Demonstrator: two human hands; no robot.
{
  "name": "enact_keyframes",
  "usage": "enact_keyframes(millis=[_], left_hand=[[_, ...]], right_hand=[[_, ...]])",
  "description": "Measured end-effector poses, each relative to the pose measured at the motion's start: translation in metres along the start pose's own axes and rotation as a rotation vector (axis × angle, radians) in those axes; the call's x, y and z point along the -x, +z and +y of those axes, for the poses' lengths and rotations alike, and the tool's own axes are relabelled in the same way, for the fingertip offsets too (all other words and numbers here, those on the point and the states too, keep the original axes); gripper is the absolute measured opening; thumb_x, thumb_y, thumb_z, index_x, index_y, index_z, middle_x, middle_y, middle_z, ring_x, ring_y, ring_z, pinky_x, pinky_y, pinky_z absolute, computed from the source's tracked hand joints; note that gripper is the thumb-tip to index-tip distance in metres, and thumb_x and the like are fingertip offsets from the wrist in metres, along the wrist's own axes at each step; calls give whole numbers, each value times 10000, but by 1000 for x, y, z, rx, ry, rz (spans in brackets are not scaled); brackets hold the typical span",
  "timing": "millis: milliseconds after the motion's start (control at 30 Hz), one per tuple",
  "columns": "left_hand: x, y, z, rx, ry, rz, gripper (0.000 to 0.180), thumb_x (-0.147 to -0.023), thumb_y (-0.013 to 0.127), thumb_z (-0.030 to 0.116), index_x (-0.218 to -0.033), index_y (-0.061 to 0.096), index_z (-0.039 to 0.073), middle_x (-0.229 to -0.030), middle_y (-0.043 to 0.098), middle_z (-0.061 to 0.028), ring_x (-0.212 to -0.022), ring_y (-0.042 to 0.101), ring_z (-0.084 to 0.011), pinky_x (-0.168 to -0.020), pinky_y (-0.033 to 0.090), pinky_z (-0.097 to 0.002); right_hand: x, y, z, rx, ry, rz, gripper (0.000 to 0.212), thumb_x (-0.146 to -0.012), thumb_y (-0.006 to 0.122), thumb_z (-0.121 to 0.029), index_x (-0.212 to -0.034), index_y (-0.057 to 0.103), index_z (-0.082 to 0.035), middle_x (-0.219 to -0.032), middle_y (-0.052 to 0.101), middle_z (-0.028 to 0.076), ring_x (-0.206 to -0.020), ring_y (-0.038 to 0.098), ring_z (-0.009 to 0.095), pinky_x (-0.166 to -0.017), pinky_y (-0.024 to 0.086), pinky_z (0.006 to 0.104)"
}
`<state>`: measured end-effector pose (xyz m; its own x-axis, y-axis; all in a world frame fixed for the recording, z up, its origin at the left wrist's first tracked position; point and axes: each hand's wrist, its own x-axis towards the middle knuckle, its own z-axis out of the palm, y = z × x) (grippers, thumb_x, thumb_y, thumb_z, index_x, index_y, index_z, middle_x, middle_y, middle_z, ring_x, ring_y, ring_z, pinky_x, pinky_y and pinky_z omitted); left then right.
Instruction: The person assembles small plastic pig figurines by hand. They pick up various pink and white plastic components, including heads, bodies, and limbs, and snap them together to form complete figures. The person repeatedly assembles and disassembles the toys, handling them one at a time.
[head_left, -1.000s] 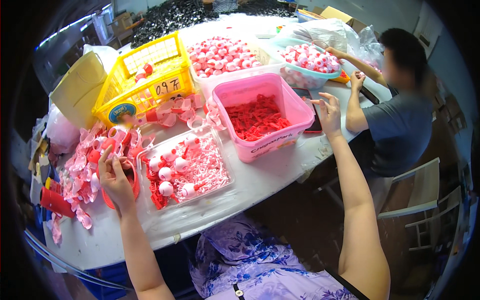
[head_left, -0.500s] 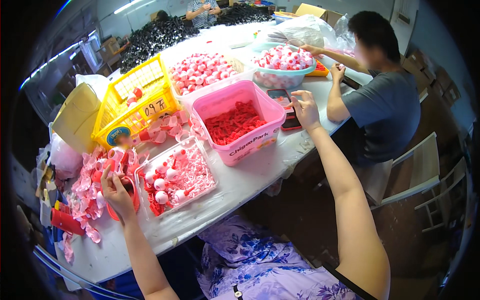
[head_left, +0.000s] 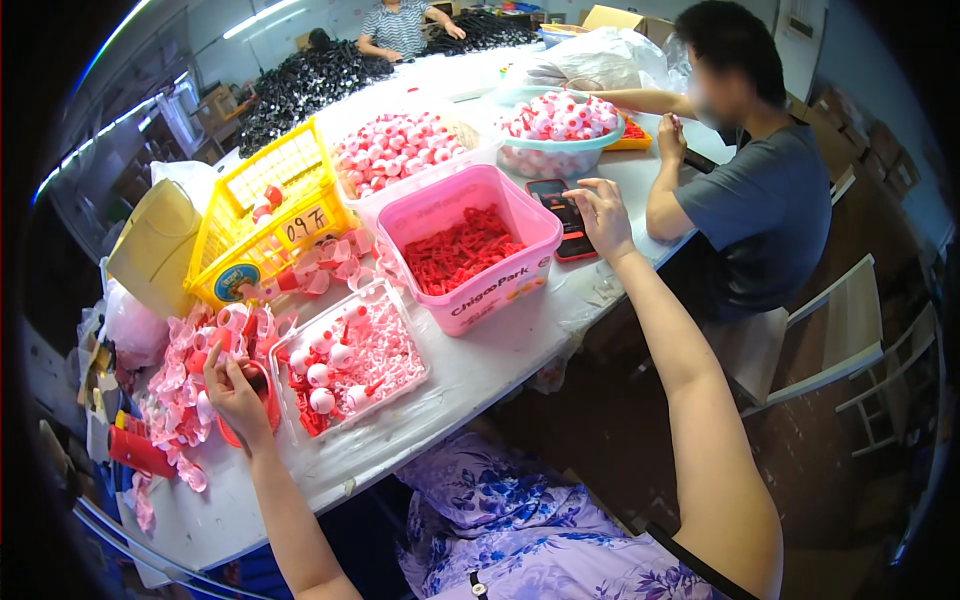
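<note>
My left hand [head_left: 236,402] hovers over the rim of a red bowl [head_left: 271,398] at the left. One of its fingers points up and the others curl loosely; I see nothing in it. To its right lies a clear tray [head_left: 405,380] with white balls, red pieces and small pink-white parts. My right hand [head_left: 604,222] is raised beside a phone [head_left: 570,235] on the table, fingers bent and apart, nothing visible in them. Whether a fingertip touches the phone I cannot tell. Between my hands stands a pink square bucket [head_left: 485,305] holding small red pieces.
Behind the bucket are a box of pink-white balls [head_left: 400,150], a yellow basket [head_left: 215,245] and a blue-green basin [head_left: 560,160] of balls. Pink scraps [head_left: 185,370] pile up at the left. A co-worker [head_left: 755,200] sits at the right; another person [head_left: 400,30] works behind black parts [head_left: 310,85].
My right hand has shifted slightly left and down by the phone, whose screen looks darker. My left hand has barely moved. The far person has reached an arm out to the right.
</note>
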<state>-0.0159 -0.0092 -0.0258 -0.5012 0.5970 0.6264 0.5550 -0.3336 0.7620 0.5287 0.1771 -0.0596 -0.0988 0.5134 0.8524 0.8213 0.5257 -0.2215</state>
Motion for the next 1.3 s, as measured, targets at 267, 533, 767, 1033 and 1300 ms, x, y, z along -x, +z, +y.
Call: enact_keyframes(millis=[267, 533, 767, 1033, 1300], left_hand=[[-1, 0, 0, -6, -3, 2, 263, -955, 455, 39, -1205, 537, 43, -800, 592, -26, -668, 528, -51, -624, 459, -195], [4, -1, 20, 41, 0, -2, 278, -955, 447, 21, -1218, 532, 42, -806, 593, -29, -692, 542, -56, -643, 465, -201], [9, 7, 20, -12, 34, -75, 276, -954, 454, 19, -1219, 528, 38, -801, 583, -26, -694, 531, -59, -644, 452, -201], [9, -6, 30, -11, 72, -41, 253, -941, 483, 15, -1180, 561, 42, -759, 577, -17, -670, 520, -59, -636, 447, -203], [6, 2, 23, -107, 131, -52, 254, -906, 520, -4, -1149, 581, 35, -765, 615, -63, -671, 590, -97, -622, 482, -236]], right_hand=[[-1, -3, -4, -5, 10, -24, 257, -950, 479, -252, -970, 705, -131, -1072, 571, 123, -1052, 498, 311, -923, 410, 400], [10, -30, -75, -90, 39, 198, 201, -919, 488, -108, -1062, 621, -60, -1072, 574, 122, -1036, 511, 293, -909, 384, 380], [10, -32, -93, -74, 100, 127, 209, -900, 512, -64, -1094, 582, -28, -1082, 566, 128, -1039, 511, 279, -926, 378, 377], [-41, -66, -191, -384, -103, 193, 198, -889, 516, -30, -1074, 580, 2, -1037, 588, 144, -980, 565, 291, -855, 452, 363], [48, -20, -298, -810, -453, -254, 286, -719, 666, 7, -993, 630, -68, -894, 641, 65, -796, 631, 225, -686, 512, 338]])
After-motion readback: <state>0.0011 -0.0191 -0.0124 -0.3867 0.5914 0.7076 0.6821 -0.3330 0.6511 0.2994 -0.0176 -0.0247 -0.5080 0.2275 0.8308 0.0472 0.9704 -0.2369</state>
